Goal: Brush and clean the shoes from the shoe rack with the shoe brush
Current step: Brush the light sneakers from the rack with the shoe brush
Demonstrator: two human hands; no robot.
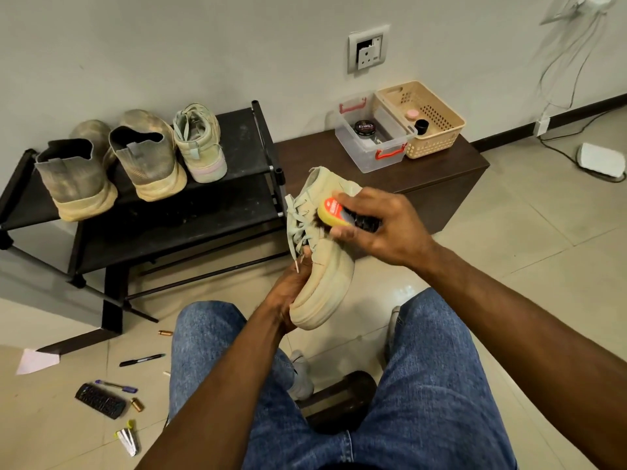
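Shoe brush (339, 215) work is under way just above the person's denim-clad knees (424, 385): the right hand (380, 225) curls over the yellow-backed brush, thumb on one side and fingers on the other, and sets its dark bristles against the side of the pale lace-up sneaker (322, 262), close to the laces. The left hand (288, 293) grips that sneaker from beneath, near the toe and sole edge, holding it tilted with the heel pointing away toward the rack.

To do this step well, I judge that short strokes running one way along the upper should lift dust better than scrubbing back and forth. The supporting hand ought to stay firm under the sole so the sneaker does not twist under the bristles. The loose laces hang near the brush, so it seems wise to work round them rather than snag them, then turn the sneaker to reach the sole rim.

Beyond the hands, the black shoe rack (244, 137) stands against the wall. On its top shelf sit two dusty grey slip-on shoes (112, 164) and the matching pale sneaker (200, 144), apparently unbrushed. To the right, a dark low cabinet (441, 171) carries a clear plastic box (373, 137) holding a polish tin, with a beige basket (424, 120) just beside it.
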